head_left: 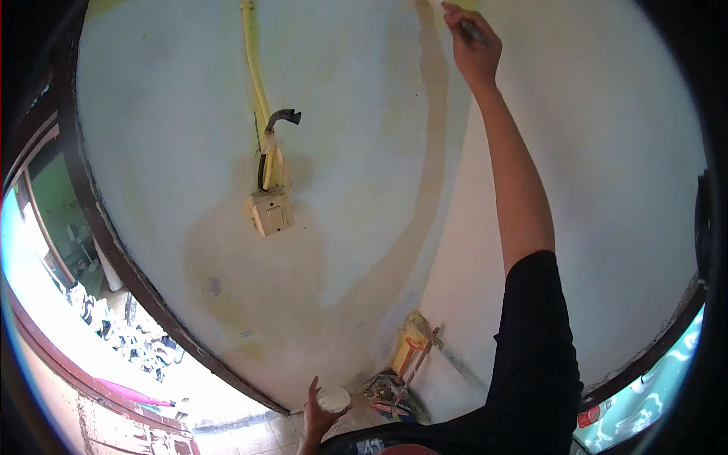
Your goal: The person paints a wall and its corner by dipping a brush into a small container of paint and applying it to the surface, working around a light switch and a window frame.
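Observation:
My right hand (475, 47) is raised high at the top, near the corner where two walls meet. Its fingers are closed on what looks like a paintbrush (472, 32); a dark part shows in the fist, and its pale tip is cut off by the upper frame edge. Low in the view, my left hand (321, 415) holds a small white cup (334, 397), fingers around its side. The cup's contents are too bright to make out. Ahead stands the wall (364, 152), whitish with yellow-green patches, carrying the shadow of my arm and head.
A light switch box (271, 212) hangs on the wall under a yellow conduit (255, 68) with a black cable end (285, 116). Tools and debris (390, 390) lie in the floor corner. Left, a dark-framed doorway (144, 280) opens onto a bright area with a pile of items (129, 334).

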A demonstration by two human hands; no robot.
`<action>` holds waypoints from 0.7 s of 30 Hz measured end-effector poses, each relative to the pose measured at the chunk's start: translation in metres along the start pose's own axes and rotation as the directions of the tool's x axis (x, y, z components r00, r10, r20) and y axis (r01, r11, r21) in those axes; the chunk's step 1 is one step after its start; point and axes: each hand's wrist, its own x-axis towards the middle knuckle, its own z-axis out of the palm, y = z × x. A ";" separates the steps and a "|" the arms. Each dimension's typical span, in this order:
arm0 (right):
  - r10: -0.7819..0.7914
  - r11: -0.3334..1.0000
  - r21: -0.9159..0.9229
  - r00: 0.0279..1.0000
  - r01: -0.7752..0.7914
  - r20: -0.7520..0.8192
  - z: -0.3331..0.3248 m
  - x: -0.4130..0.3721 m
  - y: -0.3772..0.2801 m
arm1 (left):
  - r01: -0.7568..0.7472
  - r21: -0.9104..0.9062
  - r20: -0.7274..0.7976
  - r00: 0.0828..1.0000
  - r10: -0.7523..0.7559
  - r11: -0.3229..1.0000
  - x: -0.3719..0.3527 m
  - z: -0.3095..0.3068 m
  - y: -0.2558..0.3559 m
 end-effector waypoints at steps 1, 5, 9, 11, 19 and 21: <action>0.028 0.999 0.020 0.998 -0.029 0.050 -0.004 -0.015 -0.004 | 0.006 0.013 0.004 1.000 -0.007 1.000 0.001 -0.002 0.001; 0.126 0.989 0.019 0.902 -0.147 0.412 -0.055 -0.073 -0.046 | -0.006 -0.003 0.017 1.000 0.006 1.000 0.010 0.003 -0.017; 0.317 0.912 -0.036 0.649 -0.408 0.692 -0.097 -0.107 -0.084 | 0.004 -0.020 0.066 0.998 -0.002 1.000 0.018 0.003 -0.014; 0.399 0.878 -0.154 0.515 -0.454 0.759 -0.105 -0.093 -0.087 | -0.009 -0.003 0.085 0.996 0.009 1.000 0.024 0.007 -0.013; 0.187 0.954 0.118 0.854 -0.276 0.486 -0.058 0.083 -0.018 | -0.127 -0.006 0.067 0.990 0.127 0.992 0.051 0.029 0.005; 0.146 0.981 0.068 0.923 -0.182 0.357 -0.046 0.117 0.000 | -0.094 -0.019 0.043 0.995 0.094 0.995 0.051 0.034 0.012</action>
